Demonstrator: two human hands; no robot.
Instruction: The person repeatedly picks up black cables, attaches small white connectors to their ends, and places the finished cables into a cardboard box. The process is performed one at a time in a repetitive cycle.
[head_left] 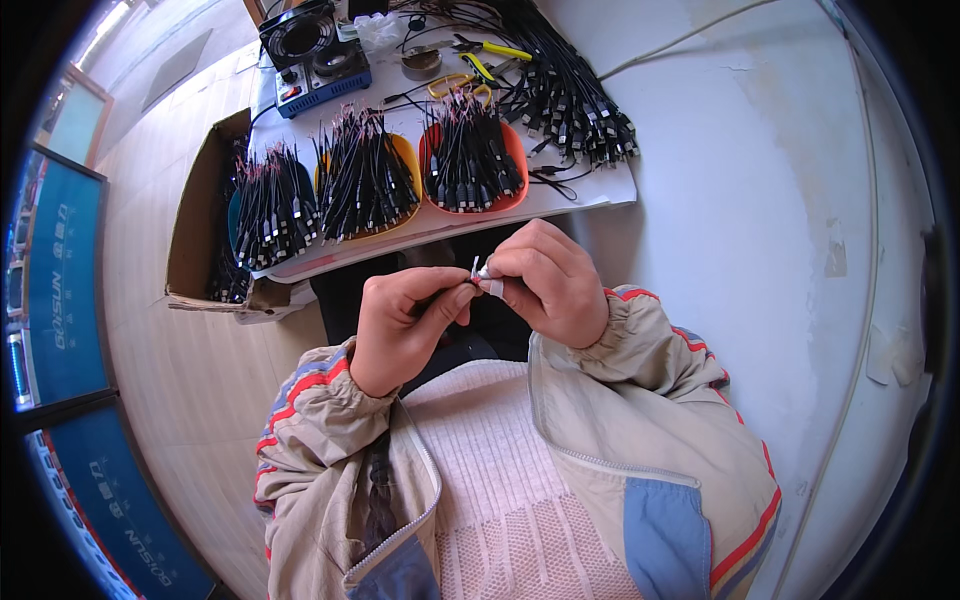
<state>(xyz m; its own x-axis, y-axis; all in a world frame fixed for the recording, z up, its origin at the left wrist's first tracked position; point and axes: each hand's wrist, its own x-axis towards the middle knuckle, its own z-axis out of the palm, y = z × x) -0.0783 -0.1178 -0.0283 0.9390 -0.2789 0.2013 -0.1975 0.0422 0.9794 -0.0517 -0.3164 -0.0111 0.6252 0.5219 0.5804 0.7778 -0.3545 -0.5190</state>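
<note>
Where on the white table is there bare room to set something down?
Little. A bare strip runs along the table's near right edge, between the orange tray and the corner. The rest is crowded: teal tray, yellow tray, loose cable pile, pliers and blue device. Both the left hand and right hand pinch a small cable end below the edge.

Beige zip jacket (pixel 640 400) with red-blue striped cuffs over a pale pink knit sweater (pixel 500 470).

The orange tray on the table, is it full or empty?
Full: the orange tray is packed with short black cables, plug ends toward the person and bare wire tips fanning out beyond its far rim.
</note>
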